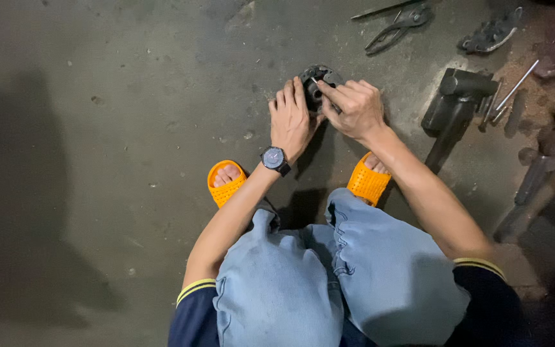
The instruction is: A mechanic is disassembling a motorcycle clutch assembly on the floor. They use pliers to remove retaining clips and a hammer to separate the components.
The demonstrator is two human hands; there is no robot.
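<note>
I am squatting over a grey concrete floor [117, 128]. A dark round metal part [317, 78] sits on the floor in front of my feet. My left hand [290, 119], with a wristwatch, rests against the part's left side and grips it. My right hand [356, 106] holds a thin metal tool whose tip pokes into the part's top; the tool is mostly hidden by my fingers. Most of the part is covered by both hands.
Pliers [398, 26] and a thin rod lie at the top. A dark bracket piece [491, 32] is at top right. A heavy black hammer-like block [455, 106], metal rods [515, 87] and more dark tools lie at right. My orange sandals [226, 183] flank my knees.
</note>
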